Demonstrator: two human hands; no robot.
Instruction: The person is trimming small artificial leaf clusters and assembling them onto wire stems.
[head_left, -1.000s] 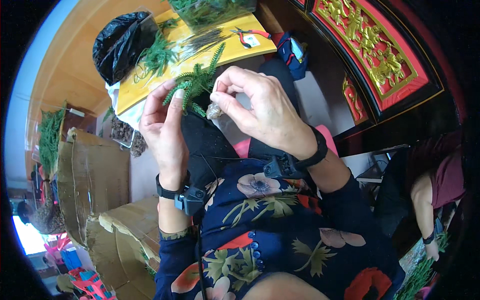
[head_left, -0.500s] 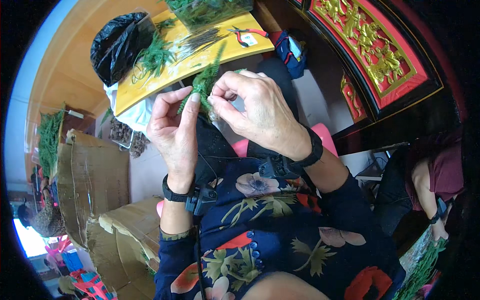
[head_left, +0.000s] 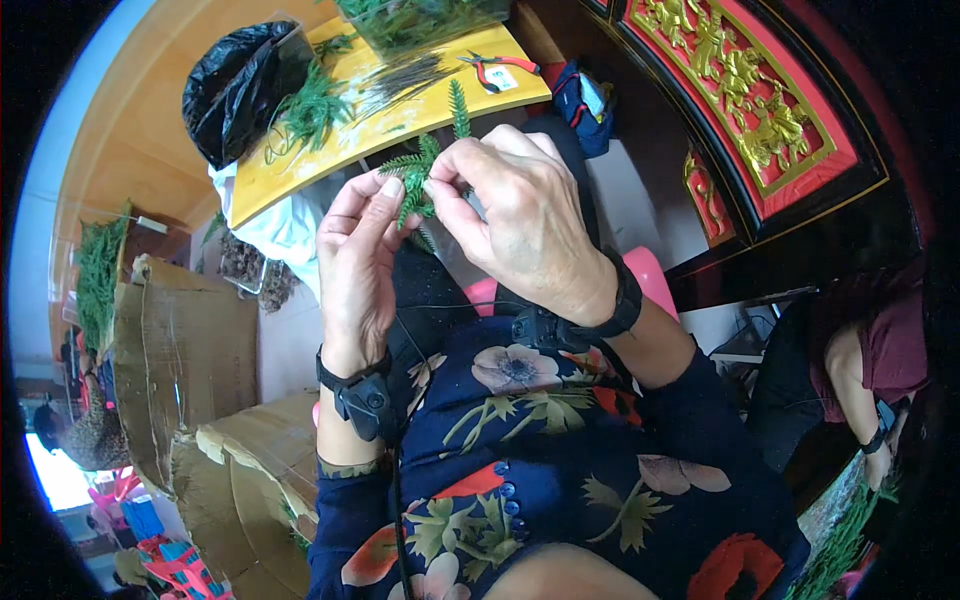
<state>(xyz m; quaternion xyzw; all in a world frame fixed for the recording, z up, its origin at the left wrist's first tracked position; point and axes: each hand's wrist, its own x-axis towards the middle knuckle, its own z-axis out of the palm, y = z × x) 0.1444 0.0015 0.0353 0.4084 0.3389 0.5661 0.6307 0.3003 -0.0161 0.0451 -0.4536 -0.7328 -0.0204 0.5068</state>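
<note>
A clear plastic bin (head_left: 440, 42) at the top of the frame holds feathery green foliage. At upper left, a crumpled black plastic bag (head_left: 232, 95) overhangs the edge of the yellow surface (head_left: 265, 195); its contents are hidden. A brown cardboard box (head_left: 185, 370) fills the left side.

Between bin and bag, loose green fronds (head_left: 312, 108) and thin dark stems (head_left: 408, 82) lie spread on the surface, with red-handled pliers (head_left: 515, 64) to their right.

Above centre, just before the surface's near edge, is a small green fern-like sprig (head_left: 412, 165). The left hand (head_left: 358, 250) and right hand (head_left: 525, 215) both have their fingers clamped on it; the right hand hides part of it.
</note>
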